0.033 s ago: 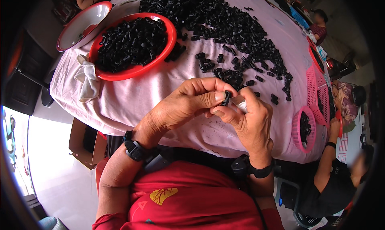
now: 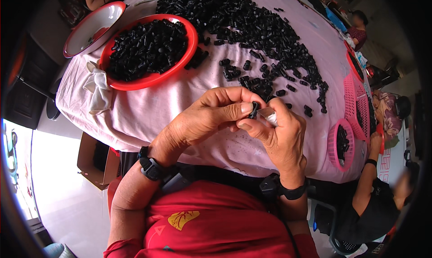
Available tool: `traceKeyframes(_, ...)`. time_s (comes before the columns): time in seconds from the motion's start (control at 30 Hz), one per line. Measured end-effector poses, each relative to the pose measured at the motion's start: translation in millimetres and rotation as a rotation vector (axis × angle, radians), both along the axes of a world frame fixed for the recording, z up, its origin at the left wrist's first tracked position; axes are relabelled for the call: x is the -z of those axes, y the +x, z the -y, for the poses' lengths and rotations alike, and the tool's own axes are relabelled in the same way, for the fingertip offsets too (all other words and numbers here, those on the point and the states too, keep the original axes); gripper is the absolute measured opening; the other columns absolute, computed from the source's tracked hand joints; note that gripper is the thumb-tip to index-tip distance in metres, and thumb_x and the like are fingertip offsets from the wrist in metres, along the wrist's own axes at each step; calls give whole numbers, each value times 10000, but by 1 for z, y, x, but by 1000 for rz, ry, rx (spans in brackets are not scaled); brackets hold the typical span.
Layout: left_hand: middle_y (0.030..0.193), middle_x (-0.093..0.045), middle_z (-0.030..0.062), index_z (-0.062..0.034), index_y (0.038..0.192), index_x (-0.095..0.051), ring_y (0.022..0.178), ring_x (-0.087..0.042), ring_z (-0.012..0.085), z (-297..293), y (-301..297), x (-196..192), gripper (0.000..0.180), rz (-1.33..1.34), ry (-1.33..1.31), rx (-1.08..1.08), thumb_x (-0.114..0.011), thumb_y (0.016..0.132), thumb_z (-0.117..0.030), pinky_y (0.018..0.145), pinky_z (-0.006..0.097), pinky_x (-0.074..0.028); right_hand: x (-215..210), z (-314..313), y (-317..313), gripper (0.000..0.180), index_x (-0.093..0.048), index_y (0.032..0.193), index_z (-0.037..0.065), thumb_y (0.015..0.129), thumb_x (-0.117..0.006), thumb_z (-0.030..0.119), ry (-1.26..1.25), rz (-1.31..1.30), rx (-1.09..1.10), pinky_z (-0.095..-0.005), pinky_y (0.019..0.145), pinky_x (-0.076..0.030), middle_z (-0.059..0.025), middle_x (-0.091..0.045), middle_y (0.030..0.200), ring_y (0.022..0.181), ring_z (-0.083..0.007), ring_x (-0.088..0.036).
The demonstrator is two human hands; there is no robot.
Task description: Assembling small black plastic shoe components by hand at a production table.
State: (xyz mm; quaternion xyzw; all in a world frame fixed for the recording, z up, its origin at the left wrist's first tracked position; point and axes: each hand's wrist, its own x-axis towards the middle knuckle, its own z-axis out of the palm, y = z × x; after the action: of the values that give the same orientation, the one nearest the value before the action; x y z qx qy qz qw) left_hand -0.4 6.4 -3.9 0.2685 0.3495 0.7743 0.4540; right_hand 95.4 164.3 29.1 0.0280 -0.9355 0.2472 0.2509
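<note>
Small black plastic piece [image 2: 254, 109] sits mid-frame, pinched between the left hand [image 2: 211, 116] and the right hand [image 2: 281, 134]; the right fingers also close on a little white bit [image 2: 270, 116]. Nothing has moved since just before. Farther up, a red bowl [image 2: 191, 51] and loose black pieces [image 2: 270, 33] cover the pink tablecloth [image 2: 148, 105].

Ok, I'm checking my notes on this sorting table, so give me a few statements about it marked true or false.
1. Both hands pinch one small black part together. True.
2. The left hand rests flat on the cloth. False: it is raised, fingertips meeting the right hand.
3. The red bowl holds black parts. True.
4. The white bowl beside it is heaped with black parts. False: none show in it.
5. The tablecloth is blue. False: pink.
</note>
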Motion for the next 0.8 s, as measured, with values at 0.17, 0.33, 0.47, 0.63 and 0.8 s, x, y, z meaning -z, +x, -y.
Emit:
traceKeyframes(0.17, 945, -623, 0, -18, 1173, -597, 769, -525, 38, 2, -2, 1, 290, -36, 4, 17, -577, 958, -211, 654, 192, -434, 1, -1, 0, 568, -510, 724, 66, 712, -723, 592, 37, -7, -10, -360, 464, -457, -93, -577, 598, 522, -272, -606)
traceKeyframes(0.33, 925, -618, -9, 3, 1158, -593, 702, -504, 30, 0, 1, -3, 269, 5, -9, 3, -584, 948, -165, 629, 187, -426, 1, -1, 0, 569, -507, 715, 70, 710, -721, 597, 60, -17, -2, -361, 463, -462, -94, -577, 595, 519, -270, -607)
traceKeyframes(0.47, 921, -616, -16, 0, 1170, -587, 710, -509, 28, 0, 2, -3, 278, 12, -19, 10, -578, 952, -173, 633, 186, -426, 1, 0, 0, 565, -504, 702, 74, 707, -724, 594, 67, -27, -4, -357, 457, -463, -89, -577, 584, 507, -264, -604)
traceKeyframes(0.63, 918, -615, -20, -5, 1174, -586, 717, -512, 25, 0, 1, 2, 282, 12, -11, 26, -574, 955, -183, 639, 187, -426, 3, 1, -1, 561, -500, 692, 79, 705, -727, 592, 105, -49, 16, -349, 451, -461, -79, -575, 572, 495, -255, -601)
traceKeyframes(0.8, 883, -606, -30, -15, 1169, -589, 714, -511, 22, -2, 3, 1, 281, 4, -41, -5, -576, 955, -195, 642, 186, -422, 3, 2, -1, 568, -494, 687, 84, 703, -718, 606, 122, -61, 46, -345, 449, -461, -71, -575, 573, 495, -247, -601)
